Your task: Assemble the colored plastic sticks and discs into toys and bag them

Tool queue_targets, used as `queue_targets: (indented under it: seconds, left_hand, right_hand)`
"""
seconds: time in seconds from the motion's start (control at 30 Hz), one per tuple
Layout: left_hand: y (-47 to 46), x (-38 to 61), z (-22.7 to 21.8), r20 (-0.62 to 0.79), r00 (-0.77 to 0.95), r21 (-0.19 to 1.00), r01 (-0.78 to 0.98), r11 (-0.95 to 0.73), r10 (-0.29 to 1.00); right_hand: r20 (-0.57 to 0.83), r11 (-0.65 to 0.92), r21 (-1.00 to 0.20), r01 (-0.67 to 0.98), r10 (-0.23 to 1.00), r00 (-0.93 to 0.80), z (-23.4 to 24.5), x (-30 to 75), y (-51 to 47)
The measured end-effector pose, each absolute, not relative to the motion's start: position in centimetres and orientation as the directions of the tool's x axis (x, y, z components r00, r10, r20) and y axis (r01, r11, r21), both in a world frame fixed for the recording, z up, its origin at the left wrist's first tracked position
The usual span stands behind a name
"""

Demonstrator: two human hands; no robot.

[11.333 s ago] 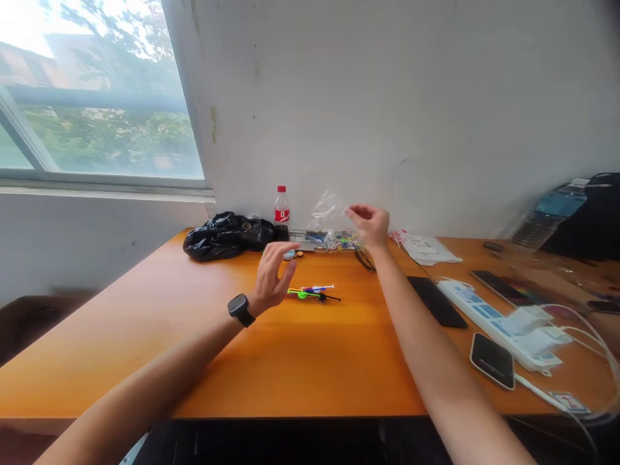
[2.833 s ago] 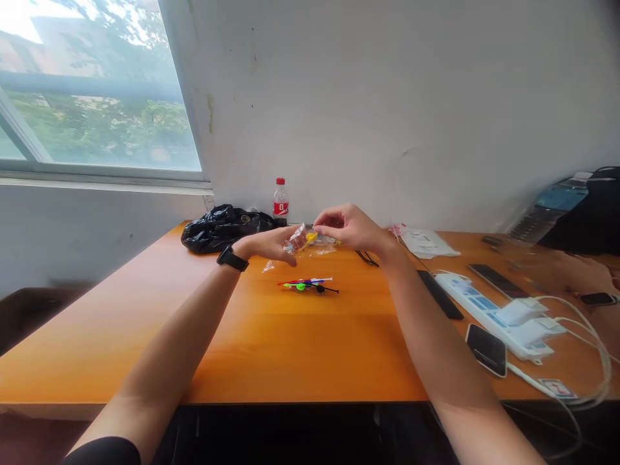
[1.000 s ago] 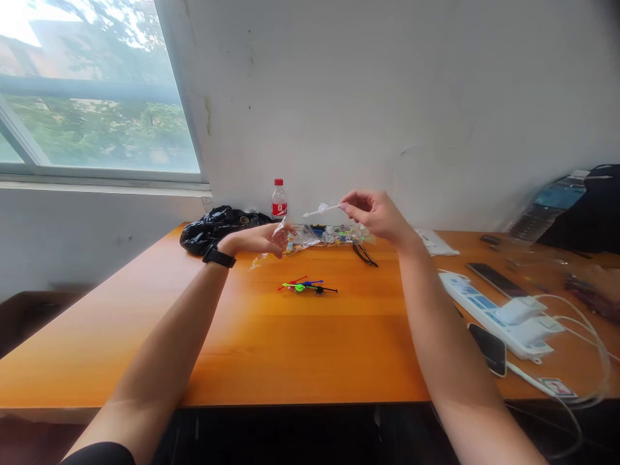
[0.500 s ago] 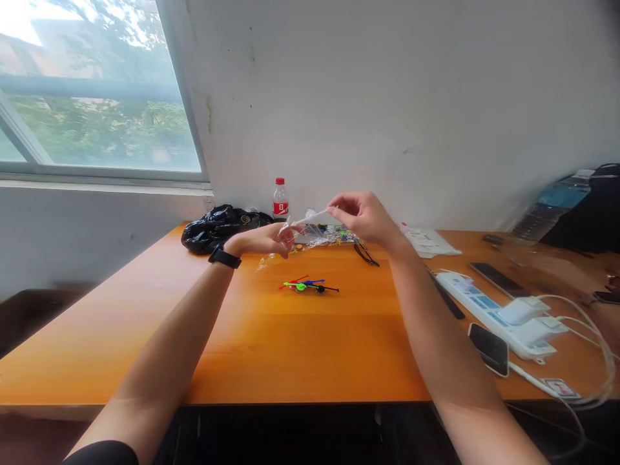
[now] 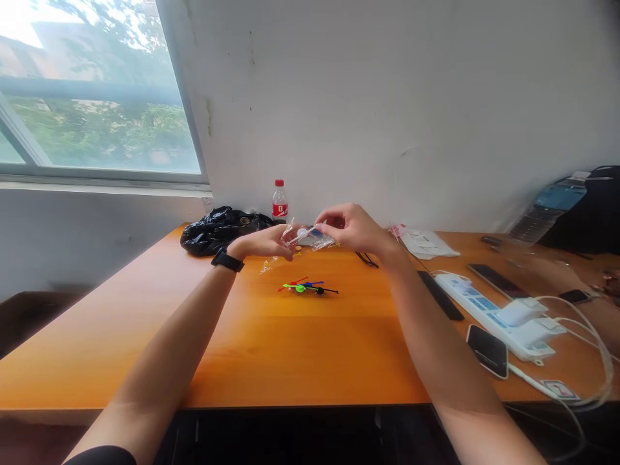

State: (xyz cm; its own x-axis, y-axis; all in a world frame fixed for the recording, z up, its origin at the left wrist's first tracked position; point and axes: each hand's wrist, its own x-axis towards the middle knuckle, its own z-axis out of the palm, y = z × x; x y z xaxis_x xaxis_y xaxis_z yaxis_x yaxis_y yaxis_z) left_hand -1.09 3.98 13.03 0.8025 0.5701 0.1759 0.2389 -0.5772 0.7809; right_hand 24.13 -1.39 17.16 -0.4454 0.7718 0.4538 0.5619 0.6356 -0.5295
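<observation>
My left hand (image 5: 264, 242), with a black band at its wrist, is closed round a clear plastic bag (image 5: 290, 232). Beside it, my right hand (image 5: 347, 226) pinches the end of a white plastic arrow piece (image 5: 303, 236) with a round disc in its middle. The piece slants down toward the left palm and the bag's mouth; whether its far end is inside the bag I cannot tell. Below both hands, red, blue and black arrow pieces and a green arrow piece (image 5: 300, 289) lie in a cluster on the wooden table (image 5: 310, 361).
Behind my hands stand a red-capped bottle (image 5: 279, 201) and a black plastic bag (image 5: 220, 229). On the right are a white power strip (image 5: 489, 313) with cables, a charging phone (image 5: 487, 350), a white packet (image 5: 429, 243) and another person's blurred arm (image 5: 598, 316).
My right hand has moved left and slightly down with the white arrow piece, closer to my left hand. The other person's arm at the right has shifted left.
</observation>
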Motion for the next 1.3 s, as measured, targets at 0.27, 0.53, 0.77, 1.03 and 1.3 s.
queue_targets:
  seconds: [0.27, 0.53, 0.77, 1.03, 1.3]
  left_hand:
    - [3.5, -0.5, 13.2, 0.161, 0.807, 0.781, 0.247, -0.573, 0.568]
    - [3.9, -0.6, 12.8, 0.161, 0.811, 0.76, 0.261, -0.595, 0.562]
    - [4.2, -0.8, 12.8, 0.175, 0.798, 0.742, 0.278, -0.61, 0.577]
    - [4.4, -1.1, 12.2, 0.186, 0.8, 0.828, 0.185, -0.529, 0.571]
    - [5.5, -1.5, 10.7, 0.238, 0.833, 0.968, -0.164, -0.189, 0.499]
  right_hand:
    - [0.541, 0.711, -0.414, 0.569, 0.695, -0.475, 16.5, 22.8, -1.4]
    - [0.475, 0.69, -0.352, 0.633, 0.714, -0.514, 16.6, 22.3, -1.9]
    - [0.333, 0.649, -0.445, 0.617, 0.76, -0.559, 16.6, 23.2, -1.5]
    - [0.461, 0.719, -0.392, 0.573, 0.693, -0.554, 16.5, 23.6, -1.0]
    - [0.818, 0.817, -0.237, 0.526, 0.46, -0.347, 17.0, 22.1, -1.5]
